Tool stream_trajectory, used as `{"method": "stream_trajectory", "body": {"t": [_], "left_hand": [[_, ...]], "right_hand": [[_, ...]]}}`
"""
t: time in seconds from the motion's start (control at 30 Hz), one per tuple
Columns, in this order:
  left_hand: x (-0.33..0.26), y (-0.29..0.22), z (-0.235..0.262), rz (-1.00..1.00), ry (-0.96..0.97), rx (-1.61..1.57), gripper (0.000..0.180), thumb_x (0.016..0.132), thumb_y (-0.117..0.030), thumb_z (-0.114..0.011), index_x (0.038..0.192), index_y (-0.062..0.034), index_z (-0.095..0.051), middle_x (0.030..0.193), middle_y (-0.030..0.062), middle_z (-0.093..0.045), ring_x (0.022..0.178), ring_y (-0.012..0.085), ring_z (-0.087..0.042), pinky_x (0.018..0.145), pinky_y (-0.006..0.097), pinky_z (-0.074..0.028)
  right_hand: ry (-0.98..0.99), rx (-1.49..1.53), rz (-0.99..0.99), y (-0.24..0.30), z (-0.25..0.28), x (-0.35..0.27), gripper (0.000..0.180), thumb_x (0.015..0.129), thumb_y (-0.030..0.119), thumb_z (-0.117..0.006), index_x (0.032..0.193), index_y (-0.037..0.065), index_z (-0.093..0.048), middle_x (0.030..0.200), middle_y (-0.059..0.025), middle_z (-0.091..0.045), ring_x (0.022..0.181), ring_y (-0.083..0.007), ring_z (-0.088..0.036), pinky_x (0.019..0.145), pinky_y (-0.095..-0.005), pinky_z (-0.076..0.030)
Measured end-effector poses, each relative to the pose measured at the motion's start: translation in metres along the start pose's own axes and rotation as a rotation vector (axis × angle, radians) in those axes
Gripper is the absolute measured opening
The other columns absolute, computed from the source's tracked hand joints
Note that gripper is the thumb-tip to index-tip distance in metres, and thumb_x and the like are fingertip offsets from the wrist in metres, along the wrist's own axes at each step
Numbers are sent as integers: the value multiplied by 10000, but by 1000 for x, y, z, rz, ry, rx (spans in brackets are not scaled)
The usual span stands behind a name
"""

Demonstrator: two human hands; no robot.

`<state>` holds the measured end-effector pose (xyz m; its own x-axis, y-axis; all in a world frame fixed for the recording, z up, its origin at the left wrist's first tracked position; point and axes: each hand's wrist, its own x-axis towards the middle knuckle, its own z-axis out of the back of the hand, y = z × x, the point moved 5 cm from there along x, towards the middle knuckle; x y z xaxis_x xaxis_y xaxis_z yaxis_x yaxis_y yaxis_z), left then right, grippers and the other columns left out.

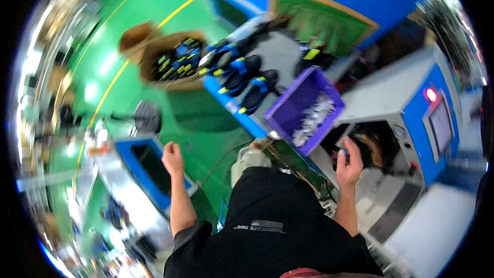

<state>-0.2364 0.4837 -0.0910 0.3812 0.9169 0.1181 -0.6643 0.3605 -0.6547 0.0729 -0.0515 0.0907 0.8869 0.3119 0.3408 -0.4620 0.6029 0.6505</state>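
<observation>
My left hand (173, 157) is held out over the green floor, its fingers curled into a loose fist. Nothing shows in it. My right hand (351, 163) hovers by the dark opening of a grey and blue machine (382, 92). Its fingers bend round with a gap between them and the thumb; the gap looks dark and blurred, and I make out no held object. A purple bin (271, 117) of small white pieces (315, 119) sits just beyond that hand. Several black shoes with blue and yellow parts (253, 92) stand left of the bin on a blue-edged table (226, 99).
A cardboard box (177, 83) of similar shoes stands on the floor at the far left of the table. A stool (147, 117) and a blue-framed metal unit (135, 167) are at my left. The machine carries a lit red lamp (430, 94) and a screen (440, 126).
</observation>
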Motion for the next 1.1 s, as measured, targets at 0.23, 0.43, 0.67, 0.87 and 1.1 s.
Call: {"method": "stream_trajectory", "body": {"t": [0.23, 0.43, 0.67, 0.87, 1.1], "left_hand": [[26, -392, -341, -645, 743, -343, 440, 879, -228, -773, 1245, -8, -668, 1068, 180, -725, 999, 299, -709, 886, 395, -552], [11, -454, -578, -324, 1038, -108, 950, 688, -390, -929, 1394, 64, -485, 1377, 271, -595, 1282, 389, -588, 1059, 441, -474], [20, -432, -628, -189, 938, 13, 827, 632, -230, -905, 1320, 20, -522, 1199, 259, -684, 1144, 433, -656, 977, 455, -518], [47, -479, -491, 27, 883, -751, 543, 711, -100, -788, 1222, 17, -648, 1077, 123, -726, 934, 325, -703, 857, 423, -560], [-68, -420, -284, 394, 1339, -1056, 680, 786, -77, -781, 1413, -41, -522, 1195, 73, -638, 1067, 243, -639, 967, 400, -520]], "right_hand": [[-635, -878, 198, -45, 122, 97, 402, 1053, 161, -486, 1375, -69, -555, 1420, -244, -589, 1368, -401, -521, 1151, -509, -375], [-707, -1226, 249, -88, 105, 91, 535, 1099, 369, -289, 1352, -23, -548, 1375, -253, -602, 1284, -394, -570, 1089, -513, -390], [-676, -1220, 259, -101, 99, 86, 569, 1094, 396, -220, 1418, 2, -473, 1398, -254, -558, 1307, -391, -524, 1112, -529, -361], [-651, -1183, 170, -95, 107, 85, 553, 1066, 410, -346, 1420, 8, -482, 1438, -234, -548, 1331, -372, -515, 1130, -518, -332], [-523, -189, 48, -33, 41, 53, 818, 927, 433, -689, 1535, 4, -349, 1582, -285, -362, 1460, -438, -373, 1199, -584, -277]]}}
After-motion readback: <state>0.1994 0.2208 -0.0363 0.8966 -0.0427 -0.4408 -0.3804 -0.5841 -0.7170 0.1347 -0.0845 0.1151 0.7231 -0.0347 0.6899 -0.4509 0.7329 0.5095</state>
